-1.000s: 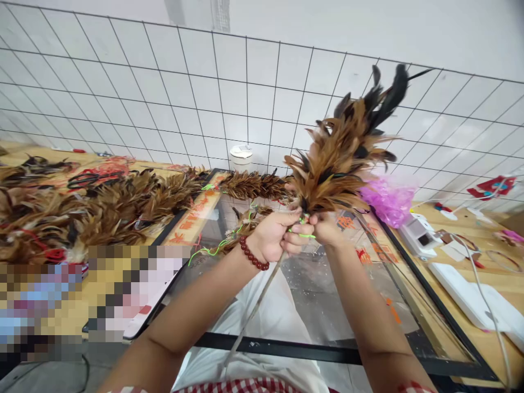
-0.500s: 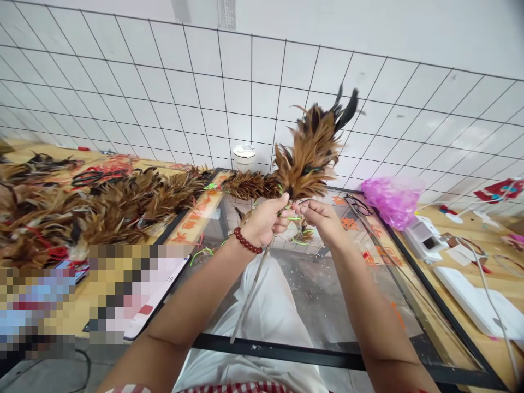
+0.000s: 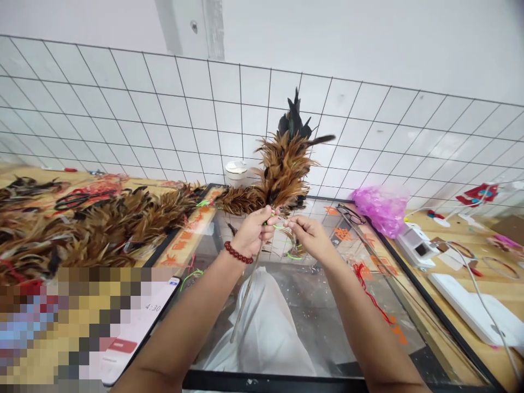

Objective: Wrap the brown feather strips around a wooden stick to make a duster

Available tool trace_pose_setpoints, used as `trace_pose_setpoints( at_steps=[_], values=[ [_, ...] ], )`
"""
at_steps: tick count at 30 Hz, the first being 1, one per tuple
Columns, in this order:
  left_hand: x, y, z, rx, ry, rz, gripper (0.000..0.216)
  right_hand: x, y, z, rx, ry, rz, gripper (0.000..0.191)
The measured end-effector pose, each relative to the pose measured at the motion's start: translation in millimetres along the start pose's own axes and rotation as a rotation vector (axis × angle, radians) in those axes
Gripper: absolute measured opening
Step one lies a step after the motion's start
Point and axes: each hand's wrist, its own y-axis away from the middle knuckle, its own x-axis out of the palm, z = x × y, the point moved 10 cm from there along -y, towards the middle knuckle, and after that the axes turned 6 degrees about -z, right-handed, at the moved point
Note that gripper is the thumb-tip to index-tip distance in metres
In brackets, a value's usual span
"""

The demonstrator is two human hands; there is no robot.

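Observation:
A feather duster (image 3: pixel 286 169) with brown and black feathers stands nearly upright over the glass tabletop (image 3: pixel 323 305). My left hand (image 3: pixel 254 232), with a red bead bracelet (image 3: pixel 238 252) at the wrist, is closed round its thin stick (image 3: pixel 248 303) just under the feathers. Bright green string (image 3: pixel 280 226) runs between my two hands at that spot. My right hand (image 3: pixel 309 236) pinches the string close beside the left fingers. Exactly how the string winds on the stick is hidden by my fingers.
Feather strands (image 3: pixel 135 218) cover the wooden table at left, with black scissors (image 3: pixel 76 199) and a phone (image 3: pixel 143 327) nearby. Eyeglasses (image 3: pixel 351 214), red string (image 3: pixel 372 295), a pink plastic bag (image 3: pixel 380 210) and a white device (image 3: pixel 475 308) lie to the right. A wire grid (image 3: pixel 164 114) stands behind.
The feather duster has swung from leaning right to nearly upright. My right hand has drawn slightly away from the left, with green string showing between them. The camera view has shifted.

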Motion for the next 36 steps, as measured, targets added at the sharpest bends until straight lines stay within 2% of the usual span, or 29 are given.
trace_pose_setpoints(
  at_steps=[2, 4, 7, 11, 13, 16, 18, 20, 23, 25, 27, 29, 33, 36],
  values=[
    [-0.6, 0.2, 2.4, -0.031, 0.037, -0.009, 0.023, -0.7, -0.5, -14.0, 0.033, 0.065, 0.110, 0.025],
    [-2.1, 1.2, 5.3, -0.097, 0.120, -0.035, 0.024, -8.7, -1.1, -28.7, 0.043, 0.231, 0.160, 0.019],
    [-3.9, 2.6, 5.8, -0.192, 0.240, -0.062, 0.024, -13.1, -1.1, -41.6, -0.033, 0.494, 0.222, 0.031],
    [-8.2, 1.6, 3.7, -0.234, 0.289, -0.093, 0.025, 20.3, 9.9, -63.5, -0.080, 0.573, 0.484, 0.038],
    [-11.0, 0.7, 2.7, -0.224, 0.308, -0.117, 0.026, 31.8, 10.7, -77.5, -0.065, 0.641, 0.503, 0.034],
    [-13.8, -0.1, -1.2, -0.187, 0.326, -0.138, 0.026, 39.7, 9.2, -90.3, -0.048, 0.731, 0.483, 0.018],
    [-15.7, -0.2, -4.3, -0.166, 0.309, -0.148, 0.027, 38.8, 9.8, -81.0, -0.083, 0.664, 0.477, 0.013],
    [-17.5, -0.1, -6.2, -0.158, 0.269, -0.154, 0.027, 30.6, 13.3, -60.2, -0.090, 0.500, 0.486, 0.016],
    [-17.4, 0.0, -6.9, -0.150, 0.201, -0.139, 0.027, 15.8, 25.0, -23.1, -0.025, 0.293, 0.558, 0.020],
    [-14.4, -0.2, -4.8, -0.144, 0.151, -0.109, 0.027, 10.7, 31.8, 10.7, -0.105, 0.222, 0.581, 0.021],
    [-10.1, -0.4, 1.6, -0.146, 0.087, -0.078, 0.025, 5.6, 32.6, 43.1, -0.253, 0.170, 0.507, 0.024],
    [-5.9, -0.7, 10.9, -0.140, 0.012, -0.063, 0.024, -0.4, 28.1, 60.5, -0.344, 0.125, 0.365, 0.026],
    [-6.1, -0.6, 24.3, -0.047, -0.126, -0.158, 0.023, -12.3, 15.3, 56.3, -0.337, 0.084, 0.105, 0.018],
    [-5.5, 2.5, 32.7, -0.031, -0.204, -0.216, 0.026, -16.2, 13.3, 56.6, -0.406, 0.155, 0.035, 0.014]
  ],
)
